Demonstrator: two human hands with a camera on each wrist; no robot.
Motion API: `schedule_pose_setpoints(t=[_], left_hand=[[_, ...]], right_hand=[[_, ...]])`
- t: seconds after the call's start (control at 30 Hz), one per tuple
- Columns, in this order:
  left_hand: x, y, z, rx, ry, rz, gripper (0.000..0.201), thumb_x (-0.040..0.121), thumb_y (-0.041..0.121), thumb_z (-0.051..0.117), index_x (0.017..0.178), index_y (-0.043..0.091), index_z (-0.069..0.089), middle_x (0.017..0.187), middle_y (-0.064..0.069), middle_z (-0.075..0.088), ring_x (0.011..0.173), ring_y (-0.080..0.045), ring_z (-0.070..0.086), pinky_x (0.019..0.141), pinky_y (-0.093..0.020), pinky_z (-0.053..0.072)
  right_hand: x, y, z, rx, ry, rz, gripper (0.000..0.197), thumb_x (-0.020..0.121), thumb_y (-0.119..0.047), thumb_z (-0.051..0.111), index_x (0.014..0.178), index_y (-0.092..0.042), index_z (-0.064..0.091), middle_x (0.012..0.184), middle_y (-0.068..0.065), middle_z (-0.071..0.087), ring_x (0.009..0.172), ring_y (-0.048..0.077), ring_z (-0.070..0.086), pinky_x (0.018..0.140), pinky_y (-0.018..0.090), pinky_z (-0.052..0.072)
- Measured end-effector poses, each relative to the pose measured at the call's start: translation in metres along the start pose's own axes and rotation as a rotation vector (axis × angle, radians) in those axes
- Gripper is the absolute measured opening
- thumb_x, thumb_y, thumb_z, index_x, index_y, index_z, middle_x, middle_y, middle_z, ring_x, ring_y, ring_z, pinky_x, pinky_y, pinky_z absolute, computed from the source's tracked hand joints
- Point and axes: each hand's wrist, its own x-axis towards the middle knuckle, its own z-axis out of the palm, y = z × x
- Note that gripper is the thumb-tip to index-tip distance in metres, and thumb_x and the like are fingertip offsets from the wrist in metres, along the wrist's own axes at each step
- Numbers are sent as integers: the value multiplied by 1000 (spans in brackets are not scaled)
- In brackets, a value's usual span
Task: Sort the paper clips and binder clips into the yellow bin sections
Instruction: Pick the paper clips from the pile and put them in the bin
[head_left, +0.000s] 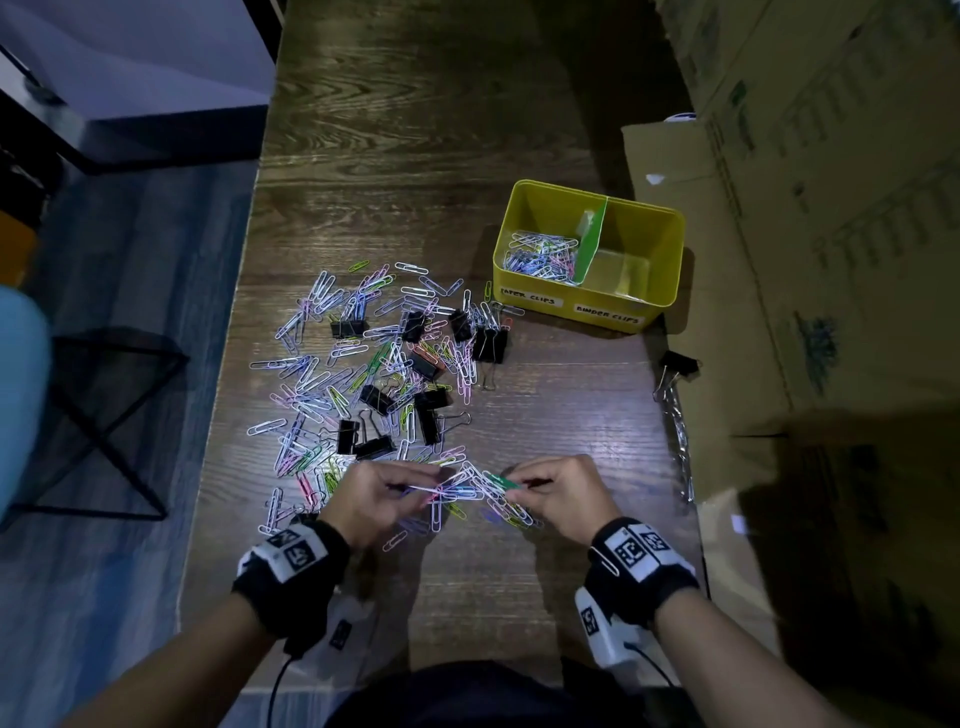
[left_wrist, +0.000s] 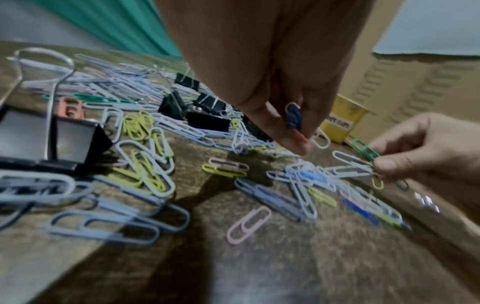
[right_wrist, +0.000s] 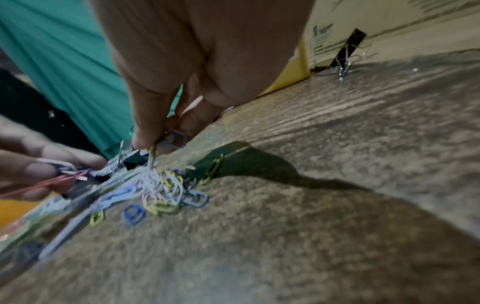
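Note:
A heap of coloured paper clips (head_left: 363, 374) mixed with black binder clips (head_left: 431, 410) lies on the wooden table (head_left: 519, 571). The yellow bin (head_left: 592, 306) stands at the back right with a green divider (head_left: 592, 244). Its left section, labelled for paper clips, holds several paper clips (head_left: 540, 257); no binder clips show in the right section. At the heap's near edge my left hand (head_left: 410, 486) pinches a few paper clips, a blue one (left_wrist: 294, 119) among them. My right hand (head_left: 511, 486) pinches a green clip (left_wrist: 365, 151) together with white ones.
One binder clip (head_left: 678, 364) lies apart at the right, beside cardboard boxes (head_left: 831, 260) that line that side. A string of silver clips (head_left: 680, 447) runs toward me below it. The table's left edge (head_left: 228, 395) drops to the floor, where a black wire stand (head_left: 104, 415) sits.

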Motion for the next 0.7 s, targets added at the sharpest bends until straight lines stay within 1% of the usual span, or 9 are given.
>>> schedule_pose_setpoints(t=[0.07, 0.17, 0.3, 0.37, 0.4, 0.5, 0.57, 0.63, 0.7], left_hand=[[0, 12, -9, -142, 13, -17, 24, 72, -7, 73, 81, 15, 76, 99, 8, 73, 92, -17, 69, 78, -26, 55], [10, 43, -19, -316, -6, -48, 18, 69, -4, 71, 86, 3, 74, 103, -3, 72, 93, -27, 68, 80, -36, 57], [42, 103, -30, -395, 3, 13, 19, 68, 3, 71, 87, 6, 73, 107, -5, 71, 96, -24, 67, 81, -33, 56], [66, 140, -32, -449, 30, 65, 22, 67, 3, 71, 89, 4, 73, 102, -7, 72, 84, -21, 69, 70, -26, 56], [80, 157, -32, -439, 47, 98, 24, 68, 4, 72, 91, 4, 72, 97, -8, 72, 77, -18, 68, 67, -23, 56], [130, 196, -27, -305, 106, 160, 19, 71, 4, 76, 89, 10, 73, 85, -11, 74, 69, -15, 66, 70, -30, 54], [163, 210, -20, -202, 155, 160, 16, 73, 6, 74, 89, 11, 73, 81, -9, 73, 62, -9, 65, 62, -24, 53], [191, 216, -13, -23, 180, 146, 13, 74, 13, 75, 87, 11, 74, 78, -5, 73, 56, -3, 61, 55, -16, 47], [212, 217, -7, 218, 110, 136, 9, 78, 21, 73, 80, 13, 73, 75, -3, 71, 55, -4, 58, 53, -18, 47]], right_hand=[[0, -3, -5, 109, 29, 48, 23, 71, -1, 79, 93, -1, 74, 90, 7, 72, 75, 8, 64, 80, 20, 54], [0, -17, -15, 302, 70, 89, 21, 68, 6, 78, 88, 1, 73, 74, -1, 73, 65, 4, 65, 70, 16, 54], [0, -54, -40, 467, 176, 18, 27, 65, 11, 76, 72, -15, 74, 63, -10, 71, 59, -1, 64, 62, 12, 52], [2, -76, -57, 530, 217, -34, 26, 66, 12, 74, 74, -13, 73, 64, -8, 72, 58, 2, 64, 59, 14, 54], [2, -88, -65, 529, 231, -76, 28, 66, 10, 75, 72, -18, 74, 66, -7, 73, 59, 3, 64, 59, 16, 54], [11, -120, -91, 494, 270, -215, 23, 62, -7, 78, 69, -28, 76, 72, -9, 74, 65, 4, 66, 64, 18, 55], [21, -141, -108, 494, 316, -251, 18, 58, -15, 80, 72, -25, 76, 76, -7, 75, 71, 9, 68, 66, 21, 56], [37, -157, -123, 507, 362, -285, 18, 58, -13, 81, 72, -23, 75, 77, -4, 75, 73, 14, 70, 66, 23, 57], [56, -170, -133, 485, 409, -310, 21, 63, -5, 82, 70, -23, 74, 73, -5, 74, 70, 12, 70, 65, 23, 56]])
